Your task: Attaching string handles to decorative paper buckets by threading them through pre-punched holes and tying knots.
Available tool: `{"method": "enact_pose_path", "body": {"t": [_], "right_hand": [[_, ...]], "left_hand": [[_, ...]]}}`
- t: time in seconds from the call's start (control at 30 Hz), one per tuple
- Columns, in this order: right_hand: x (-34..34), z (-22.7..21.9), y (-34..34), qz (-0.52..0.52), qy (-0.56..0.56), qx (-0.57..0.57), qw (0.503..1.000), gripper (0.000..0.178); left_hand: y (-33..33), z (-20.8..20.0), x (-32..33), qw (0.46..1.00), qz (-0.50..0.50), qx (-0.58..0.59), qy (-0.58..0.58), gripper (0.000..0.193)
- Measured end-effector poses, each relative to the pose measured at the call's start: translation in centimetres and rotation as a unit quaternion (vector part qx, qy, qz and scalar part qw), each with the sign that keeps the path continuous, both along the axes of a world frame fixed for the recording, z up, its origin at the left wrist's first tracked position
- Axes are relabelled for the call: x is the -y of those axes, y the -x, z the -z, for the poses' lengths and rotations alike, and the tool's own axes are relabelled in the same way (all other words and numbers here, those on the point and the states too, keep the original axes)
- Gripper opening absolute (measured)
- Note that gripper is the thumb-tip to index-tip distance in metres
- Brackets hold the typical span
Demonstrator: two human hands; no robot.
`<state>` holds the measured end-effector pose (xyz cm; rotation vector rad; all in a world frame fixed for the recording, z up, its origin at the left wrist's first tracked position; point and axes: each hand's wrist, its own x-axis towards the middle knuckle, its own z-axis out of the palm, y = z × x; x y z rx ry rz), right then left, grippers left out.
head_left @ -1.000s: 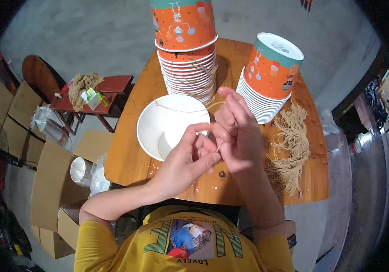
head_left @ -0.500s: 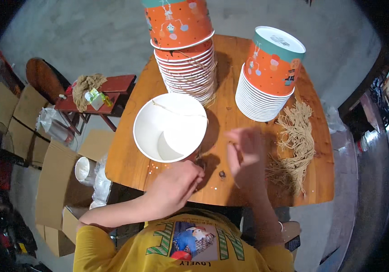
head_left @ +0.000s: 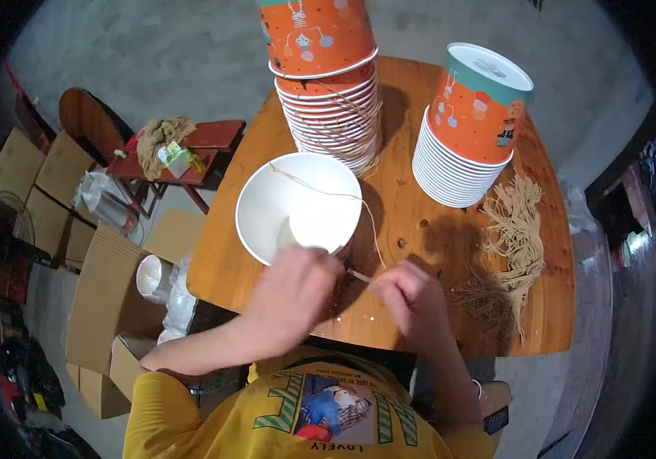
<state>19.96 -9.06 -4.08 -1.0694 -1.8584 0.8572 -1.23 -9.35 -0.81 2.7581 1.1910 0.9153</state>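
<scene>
A white-lined paper bucket (head_left: 267, 206) stands mouth-up near the table's front left. A thin tan string (head_left: 309, 187) crosses its mouth, passes over the right rim and hangs down toward my right hand (head_left: 412, 302). My right hand is closed, thumb against forefinger, pinching the string just right of the bucket. At the bucket's near rim is my left hand (head_left: 290, 294), closed and partly blurred. It covers part of the rim, and its fingertips are hidden. A short stretch of string shows between the two hands.
Behind the bucket rises a tall stack of orange paper buckets (head_left: 320, 38) with strings hanging along it. Another upside-down stack (head_left: 481, 115) stands right, beside a bundle of tan strings (head_left: 519, 237). Left are a red bench (head_left: 217, 134) and an open cardboard box (head_left: 102, 298).
My right hand has gone from open and raised to closed on the string, now lower and nearer the bucket. My left hand has risen to the near rim.
</scene>
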Motion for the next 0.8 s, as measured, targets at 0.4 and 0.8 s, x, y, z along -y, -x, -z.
{"method": "enact_pose_path", "body": {"t": [0.4,0.8], "right_hand": [[-2.5,1.8,2.5,0.107,0.047,-0.275,0.954,0.01],[-4.0,2.4,4.3,0.1,0.023,-0.27,0.957,0.013]], "left_hand": [[2.0,-2.8,-4.5,0.946,-0.02,0.023,0.324,0.036],[3.0,-3.3,-4.6,0.935,-0.015,0.122,0.333,0.026]]}}
